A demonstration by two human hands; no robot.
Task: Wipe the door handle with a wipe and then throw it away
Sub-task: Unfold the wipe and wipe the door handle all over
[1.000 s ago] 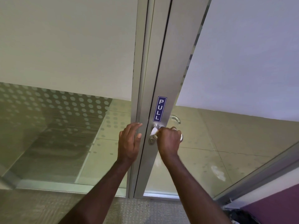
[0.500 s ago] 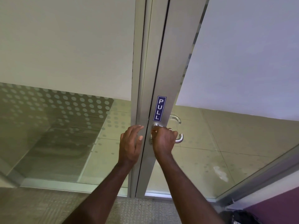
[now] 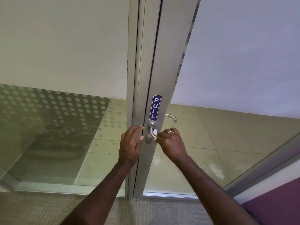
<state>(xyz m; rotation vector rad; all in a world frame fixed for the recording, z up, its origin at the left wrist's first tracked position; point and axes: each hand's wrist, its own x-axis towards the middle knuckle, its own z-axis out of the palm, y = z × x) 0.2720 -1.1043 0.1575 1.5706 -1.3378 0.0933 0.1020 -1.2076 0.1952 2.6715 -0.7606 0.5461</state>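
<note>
Door handle [image 3: 151, 131] sits on the metal door frame [image 3: 164, 78] just below the blue PULL sign [image 3: 155, 107]. From your head camera, your right hand [image 3: 172, 143] is clenched around a white wipe [image 3: 155, 133], pressing it against the handle's lever. Your left hand [image 3: 130, 144] is released, fingers spread flat against the frame's edge beside the handle.

left hand [image 3: 129, 143] blocks frame [image 3: 135, 95], handle [image 3: 151, 130] reachable
</note>
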